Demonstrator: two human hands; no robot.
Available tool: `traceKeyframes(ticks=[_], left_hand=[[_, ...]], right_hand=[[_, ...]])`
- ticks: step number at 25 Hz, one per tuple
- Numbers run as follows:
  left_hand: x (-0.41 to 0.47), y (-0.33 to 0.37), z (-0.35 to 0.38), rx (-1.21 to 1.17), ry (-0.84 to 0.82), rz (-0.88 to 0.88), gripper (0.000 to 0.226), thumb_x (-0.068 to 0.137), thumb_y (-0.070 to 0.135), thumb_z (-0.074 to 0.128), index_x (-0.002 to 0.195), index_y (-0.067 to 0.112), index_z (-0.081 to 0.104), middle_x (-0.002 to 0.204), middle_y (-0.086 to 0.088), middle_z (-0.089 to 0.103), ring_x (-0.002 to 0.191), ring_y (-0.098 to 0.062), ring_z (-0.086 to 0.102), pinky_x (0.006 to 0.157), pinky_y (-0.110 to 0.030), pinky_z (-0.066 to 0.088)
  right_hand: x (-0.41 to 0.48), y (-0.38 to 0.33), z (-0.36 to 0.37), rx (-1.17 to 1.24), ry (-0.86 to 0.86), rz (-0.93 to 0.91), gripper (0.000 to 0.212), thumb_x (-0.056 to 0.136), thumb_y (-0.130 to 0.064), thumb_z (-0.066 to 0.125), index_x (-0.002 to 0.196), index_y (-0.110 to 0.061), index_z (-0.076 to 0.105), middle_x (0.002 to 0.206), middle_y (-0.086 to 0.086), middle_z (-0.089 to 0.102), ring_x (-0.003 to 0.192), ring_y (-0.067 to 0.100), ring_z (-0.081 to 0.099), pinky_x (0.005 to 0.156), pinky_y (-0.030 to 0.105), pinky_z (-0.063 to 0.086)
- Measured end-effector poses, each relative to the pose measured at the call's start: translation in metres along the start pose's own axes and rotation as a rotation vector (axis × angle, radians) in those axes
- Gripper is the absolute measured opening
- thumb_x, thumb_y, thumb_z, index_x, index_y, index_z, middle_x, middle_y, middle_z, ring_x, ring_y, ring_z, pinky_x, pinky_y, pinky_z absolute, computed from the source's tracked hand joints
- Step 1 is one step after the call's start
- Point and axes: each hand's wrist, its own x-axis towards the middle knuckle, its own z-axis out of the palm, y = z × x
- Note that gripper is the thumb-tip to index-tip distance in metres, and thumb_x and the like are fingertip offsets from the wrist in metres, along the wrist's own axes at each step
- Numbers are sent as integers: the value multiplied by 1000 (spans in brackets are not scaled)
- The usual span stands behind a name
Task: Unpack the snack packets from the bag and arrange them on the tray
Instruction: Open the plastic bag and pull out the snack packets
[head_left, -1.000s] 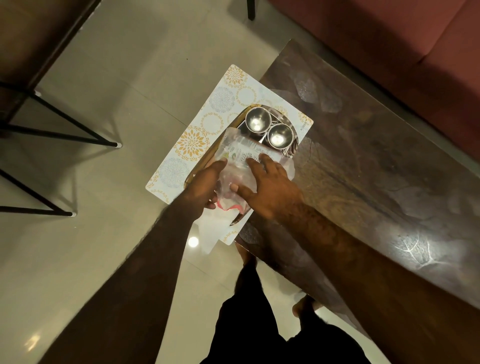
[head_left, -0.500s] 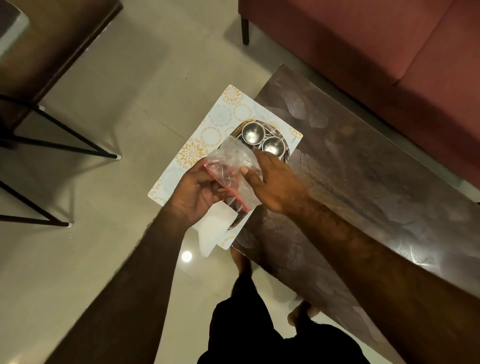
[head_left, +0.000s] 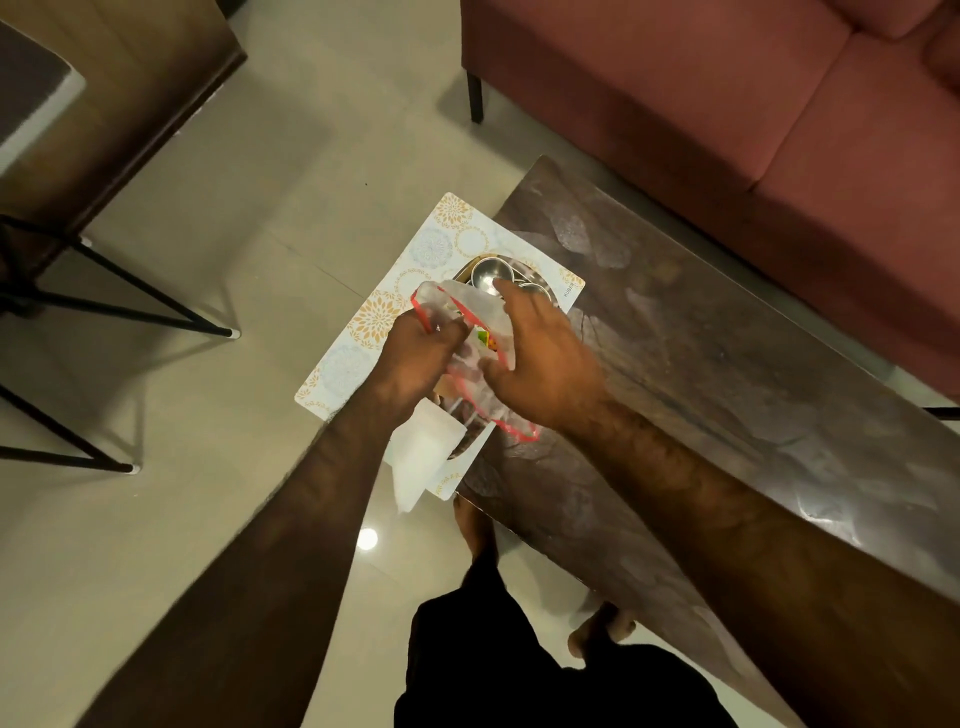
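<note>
Since half a second ago, I saw the clear plastic bag with the red zip strip (head_left: 480, 358) get pulled wider at its mouth. The left hand (head_left: 415, 353) drew its edge leftward, the right hand (head_left: 540, 358) slid over the other side, and a green-and-orange packet (head_left: 485, 339) came into sight inside.

Clear bag (head_left: 480, 317) red-edged; placemat (head_left: 415, 270) white, orange-blue floral medallions; sofa (head_left: 727, 93) dusty pink.

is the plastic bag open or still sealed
Open. The left hand and right hand hold the clear bag with its red-edged mouth spread apart; a colourful packet shows inside.
</note>
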Motion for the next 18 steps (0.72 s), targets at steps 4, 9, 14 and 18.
traceKeyframes(ticks=[4,9,14,18], left_hand=[[-11,4,-18,114,71,73,25,89,9,67,95,33,62,95,5,71,69,-18,76,50,-33,61],[-20,8,-44,437,68,-17,32,78,16,66,106,25,54,89,-5,65,47,-22,72,49,-43,63],[-24,16,-32,410,21,-9,41,85,27,57,125,25,49,86,-9,72,53,-26,75,63,-56,64],[-29,13,-29,487,36,48,32,94,25,58,125,27,49,100,-5,71,56,-22,75,64,-47,66]], right_hand=[[5,8,-14,-31,147,107,73,91,-6,64,158,-22,40,147,7,55,132,28,56,100,48,57],[9,19,-45,4,273,141,63,93,0,61,150,-24,50,139,6,59,125,26,59,93,41,55],[-10,-9,-50,-104,330,-231,39,75,2,66,109,-16,72,109,4,66,104,26,57,73,34,47],[3,-26,-20,-273,-101,-267,40,88,-16,73,128,-23,71,125,3,72,115,24,66,89,34,54]])
